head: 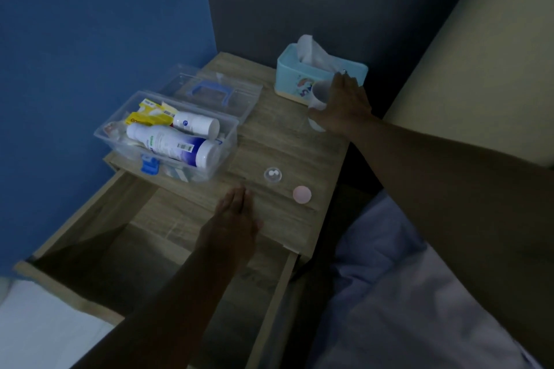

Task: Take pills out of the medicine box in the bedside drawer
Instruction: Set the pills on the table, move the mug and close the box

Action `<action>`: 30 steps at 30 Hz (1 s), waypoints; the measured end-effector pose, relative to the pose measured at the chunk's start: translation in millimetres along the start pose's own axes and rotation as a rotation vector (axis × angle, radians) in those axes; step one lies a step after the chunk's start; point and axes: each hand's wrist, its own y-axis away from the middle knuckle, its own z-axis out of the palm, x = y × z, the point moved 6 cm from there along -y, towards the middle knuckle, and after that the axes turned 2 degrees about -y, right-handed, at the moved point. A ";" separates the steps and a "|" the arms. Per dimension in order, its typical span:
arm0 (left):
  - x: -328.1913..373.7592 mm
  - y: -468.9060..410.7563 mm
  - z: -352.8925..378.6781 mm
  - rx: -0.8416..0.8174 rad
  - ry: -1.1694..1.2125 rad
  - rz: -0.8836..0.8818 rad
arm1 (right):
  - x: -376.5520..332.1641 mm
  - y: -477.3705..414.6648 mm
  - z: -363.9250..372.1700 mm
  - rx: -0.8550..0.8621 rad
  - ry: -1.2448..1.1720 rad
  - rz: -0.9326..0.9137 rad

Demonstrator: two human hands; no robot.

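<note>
The clear medicine box stands open on the wooden bedside table, holding white bottles and yellow packets; its lid with a blue handle lies back behind it. A small clear cap with two white pills sits near the table's front edge, a pink lid beside it. My left hand lies flat with fingers together over the front edge, holding nothing. My right hand is wrapped around a translucent cup at the back right.
The drawer below the table is pulled out and looks dark inside. A light blue tissue box stands at the back behind the cup. Blue wall on the left, bed linen at the lower right.
</note>
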 end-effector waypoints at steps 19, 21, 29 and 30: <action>2.4 0.6 -5.6 -0.050 0.001 0.004 | -40.0 66.8 -15.2 -0.085 -0.250 -0.242; 0.7 -0.1 -4.6 -0.045 -0.002 -0.002 | -42.4 75.5 -9.2 -0.107 -0.222 -0.247; -0.9 -1.5 -0.4 -0.059 0.013 -0.019 | -36.7 92.2 1.5 -0.104 -0.186 -0.194; -1.1 -1.4 -0.3 -0.056 0.023 -0.021 | -36.2 93.4 1.5 -0.094 -0.187 -0.190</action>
